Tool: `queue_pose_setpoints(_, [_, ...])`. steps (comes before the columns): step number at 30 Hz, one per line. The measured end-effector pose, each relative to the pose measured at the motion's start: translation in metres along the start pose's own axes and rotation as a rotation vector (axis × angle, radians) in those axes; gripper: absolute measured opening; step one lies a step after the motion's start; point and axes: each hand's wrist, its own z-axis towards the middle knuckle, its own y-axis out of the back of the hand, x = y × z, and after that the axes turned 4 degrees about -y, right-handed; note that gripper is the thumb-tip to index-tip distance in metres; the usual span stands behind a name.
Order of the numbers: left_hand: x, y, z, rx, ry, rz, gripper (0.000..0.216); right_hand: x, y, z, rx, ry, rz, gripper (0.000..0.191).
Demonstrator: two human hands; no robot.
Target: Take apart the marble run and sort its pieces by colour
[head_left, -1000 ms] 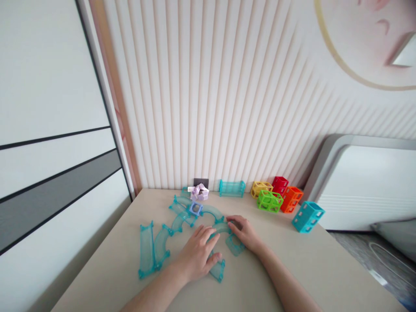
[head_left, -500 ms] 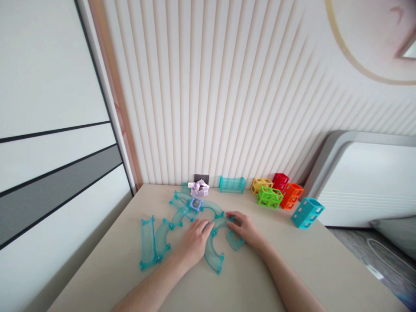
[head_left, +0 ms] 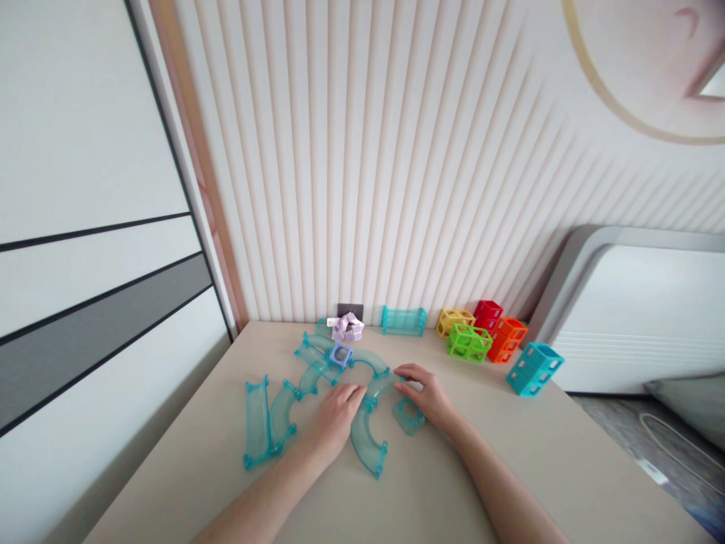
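Several clear teal track pieces lie on a beige table [head_left: 510, 468]. My left hand [head_left: 335, 417] rests palm down with its fingertips on the upper end of a curved teal track piece [head_left: 362, 446]. My right hand [head_left: 426, 393] lies beside it, fingers curled onto the adjoining curved piece [head_left: 384, 385]. A small round teal piece [head_left: 408, 417] sits just under my right hand. A small blue square connector [head_left: 340, 354] sits on the curves farther back.
A straight track [head_left: 254, 423] and a curve [head_left: 280, 415] lie at the left. By the slatted wall stand a lilac cluster [head_left: 347, 328], a teal rail [head_left: 403, 320], and yellow [head_left: 455, 322], red [head_left: 488, 313], orange [head_left: 507, 338], green [head_left: 469, 343] and teal [head_left: 535, 368] block frames.
My left hand has slid off the curved piece and moved up to its far end, uncovering the whole curve. My right hand has barely moved. The view has shifted slightly.
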Motion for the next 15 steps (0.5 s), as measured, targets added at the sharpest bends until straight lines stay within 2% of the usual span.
queue_pose_setpoints(5, [0.001,0.000,0.000,0.022,0.034,-0.006,0.061,0.002,0.000,0.000,-0.011,0.010,-0.001,0.034])
queue_pose_setpoints(15, [0.007,-0.010,-0.001,-0.054,0.041,-0.090,0.051,0.003,0.000,0.000,-0.029,0.039,-0.005,0.033])
